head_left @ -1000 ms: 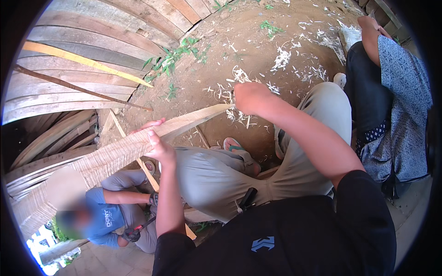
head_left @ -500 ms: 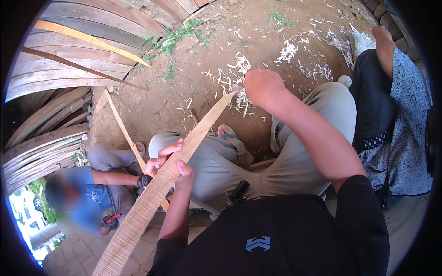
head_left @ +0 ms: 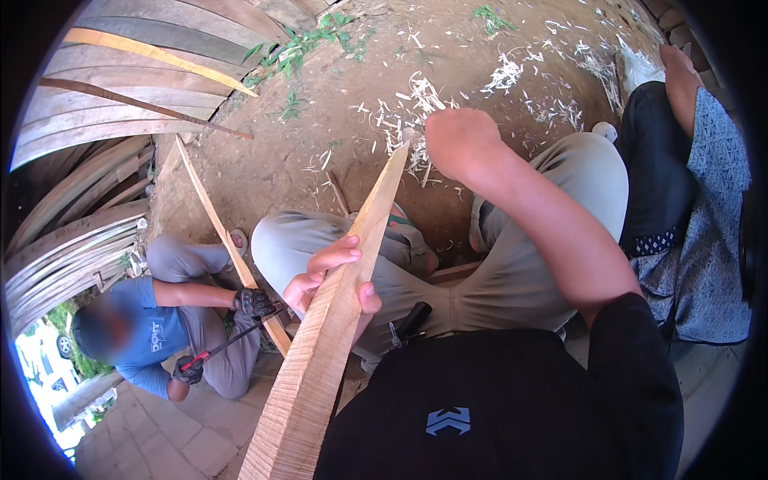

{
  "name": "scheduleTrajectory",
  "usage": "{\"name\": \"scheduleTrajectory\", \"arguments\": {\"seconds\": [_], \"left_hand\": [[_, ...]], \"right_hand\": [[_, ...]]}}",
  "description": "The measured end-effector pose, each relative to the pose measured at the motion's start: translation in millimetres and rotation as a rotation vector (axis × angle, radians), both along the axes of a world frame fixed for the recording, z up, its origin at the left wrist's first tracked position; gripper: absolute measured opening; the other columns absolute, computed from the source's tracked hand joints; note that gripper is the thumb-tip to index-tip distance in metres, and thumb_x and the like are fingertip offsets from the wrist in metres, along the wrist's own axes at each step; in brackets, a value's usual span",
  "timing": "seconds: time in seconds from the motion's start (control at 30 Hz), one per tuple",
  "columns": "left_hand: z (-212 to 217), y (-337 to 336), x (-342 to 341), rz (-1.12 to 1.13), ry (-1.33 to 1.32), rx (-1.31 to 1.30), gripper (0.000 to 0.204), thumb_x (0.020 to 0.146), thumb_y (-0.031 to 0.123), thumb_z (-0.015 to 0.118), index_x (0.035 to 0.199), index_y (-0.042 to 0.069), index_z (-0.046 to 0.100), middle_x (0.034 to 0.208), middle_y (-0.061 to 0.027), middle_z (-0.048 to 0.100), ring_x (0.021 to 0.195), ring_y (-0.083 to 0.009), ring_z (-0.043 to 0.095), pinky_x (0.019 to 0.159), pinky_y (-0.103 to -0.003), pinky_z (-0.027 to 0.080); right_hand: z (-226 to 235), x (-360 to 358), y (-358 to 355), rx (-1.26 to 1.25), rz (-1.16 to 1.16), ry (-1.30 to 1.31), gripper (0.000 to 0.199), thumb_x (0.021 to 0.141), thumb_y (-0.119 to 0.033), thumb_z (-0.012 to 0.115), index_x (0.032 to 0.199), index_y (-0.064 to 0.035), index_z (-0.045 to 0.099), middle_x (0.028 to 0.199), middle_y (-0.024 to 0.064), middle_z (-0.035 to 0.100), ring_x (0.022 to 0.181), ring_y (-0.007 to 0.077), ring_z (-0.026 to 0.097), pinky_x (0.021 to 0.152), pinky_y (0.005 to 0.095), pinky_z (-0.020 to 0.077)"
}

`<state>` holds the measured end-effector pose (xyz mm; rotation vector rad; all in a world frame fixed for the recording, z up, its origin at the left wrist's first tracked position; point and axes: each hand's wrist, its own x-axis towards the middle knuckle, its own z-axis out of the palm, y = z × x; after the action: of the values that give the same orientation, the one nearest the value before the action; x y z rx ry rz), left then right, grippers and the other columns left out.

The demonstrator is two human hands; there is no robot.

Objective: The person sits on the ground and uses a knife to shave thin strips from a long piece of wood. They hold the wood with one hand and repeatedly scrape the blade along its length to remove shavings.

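Head view shows the left hand (head_left: 326, 262) with its grip closed around the long pale wooden piece (head_left: 320, 352), fingers over one edge and thumb on the other, spread only as wide as the wood. This piece slants from the lower edge across the lap to its pointed end, just beside the right hand (head_left: 464, 144), whose fingers are hidden, so how far open its grip is cannot be told.

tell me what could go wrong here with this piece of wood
The wood's narrow tip points up close beside the right hand, so a slip might scrape it. The left hand grips the rough-looking wood bare, so splinters seem possible. A sideways swing might bump the co-worker's gloved hand nearby.
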<state>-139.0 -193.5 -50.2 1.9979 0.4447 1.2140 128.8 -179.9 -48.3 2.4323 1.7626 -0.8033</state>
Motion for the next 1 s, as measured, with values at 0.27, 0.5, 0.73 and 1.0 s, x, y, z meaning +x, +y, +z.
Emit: {"name": "scheduleTrajectory", "arguments": {"seconds": [0.27,0.5,0.73,1.0], "left_hand": [[-10.3,-13.7,11.1,-0.087,0.000,-0.003,0.064,0.077,0.021,0.082,0.112,0.014,0.029,0.095,-0.0169,0.065,0.088,-0.0321,0.065,0.087,-0.049,0.052],[-8.5,3.3,2.2,-0.126,0.189,0.138,0.066,0.076,0.021,0.086,0.115,0.012,0.034,0.114,-0.0214,0.063,0.110,-0.0325,0.062,0.098,-0.049,0.046],[0.6,14.1,-39.9,-0.022,0.473,-0.623,0.053,0.090,-0.007,0.057,0.139,0.007,0.043,0.148,-0.0147,0.042,0.135,-0.0253,0.048,0.109,-0.039,0.042],[-63.3,44.9,-5.9,0.212,0.149,-1.185,0.029,0.097,0.005,0.055,0.126,0.003,0.053,0.127,-0.0109,0.055,0.119,-0.0216,0.059,0.091,-0.032,0.051]], "right_hand": [[-5.5,8.1,-4.6,-0.041,-0.008,-0.026,0.018,0.082,-0.010,0.068,0.097,-0.0051,0.076,0.097,0.0111,0.075,0.094,0.0268,0.074,0.075,0.0367,0.0591],[-9.3,10.2,-5.0,-0.094,0.037,0.002,0.021,0.080,-0.009,0.069,0.100,-0.0020,0.073,0.096,0.0128,0.075,0.092,0.0291,0.074,0.075,0.0387,0.0588],[-35.9,6.8,-5.4,-0.043,0.007,0.004,0.032,0.087,-0.014,0.065,0.112,0.0044,0.060,0.098,0.0192,0.073,0.095,0.0334,0.072,0.080,0.0422,0.0574],[-13.6,12.0,-13.3,-0.151,-0.084,0.159,0.031,0.101,-0.023,0.050,0.102,-0.0010,0.071,0.104,0.0191,0.072,0.101,0.0362,0.069,0.084,0.0468,0.0554]]}}
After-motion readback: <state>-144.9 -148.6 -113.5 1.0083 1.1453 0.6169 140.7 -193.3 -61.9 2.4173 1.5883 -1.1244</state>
